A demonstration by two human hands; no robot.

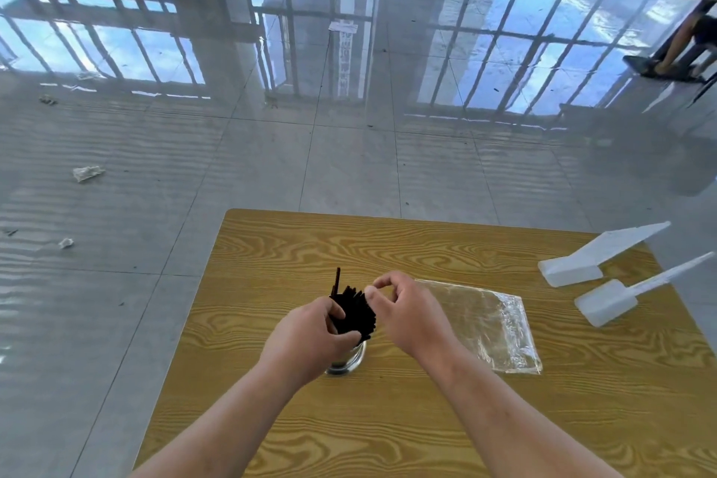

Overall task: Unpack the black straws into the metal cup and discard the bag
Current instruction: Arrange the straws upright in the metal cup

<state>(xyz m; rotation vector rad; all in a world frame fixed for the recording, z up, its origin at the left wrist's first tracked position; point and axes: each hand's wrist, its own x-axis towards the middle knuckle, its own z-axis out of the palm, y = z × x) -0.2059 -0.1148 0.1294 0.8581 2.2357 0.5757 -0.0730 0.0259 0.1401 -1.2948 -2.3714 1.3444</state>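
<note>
A bundle of black straws (pixel 355 312) stands in the metal cup (pixel 349 359) on the wooden table (pixel 388 244). One straw sticks up higher than the others at the bundle's left. My left hand (pixel 310 338) wraps around the straws and the cup's rim, hiding most of the cup. My right hand (pixel 407 308) hovers just right of the straw tops, thumb and forefinger pinched close together, with nothing visible in them. The empty clear plastic bag (pixel 485 322) lies flat on the table to the right of my right hand.
Two white plastic scoop-like pieces (pixel 593 260) (pixel 620 299) lie at the table's right edge. Crumpled paper scraps (pixel 87 173) dot the glossy tiled floor on the left. A person's legs and a chair (pixel 679 47) are at far right.
</note>
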